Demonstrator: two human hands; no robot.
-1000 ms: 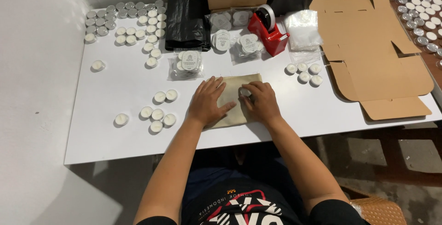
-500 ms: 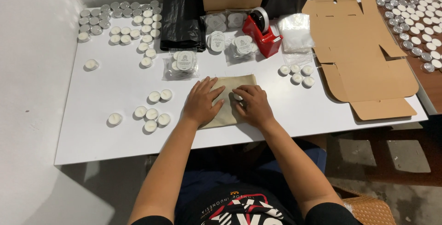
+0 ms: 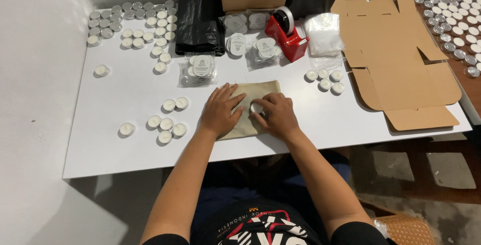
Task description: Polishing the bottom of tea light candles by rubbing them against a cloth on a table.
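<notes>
Pouch (image 3: pixel 258 94) is lying flat mid-table (image 3: pixel 125 154); left hand (image 3: pixel 220 110) is pressing it with fingers spread, right hand (image 3: pixel 276 116) is pinching a tealight (image 3: pixel 256 107) on it.

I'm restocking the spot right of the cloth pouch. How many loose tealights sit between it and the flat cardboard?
4. The tealights cluster right of the cloth pouch: three in a back row, one in front, beside the flat cardboard. None looks hidden.
</notes>
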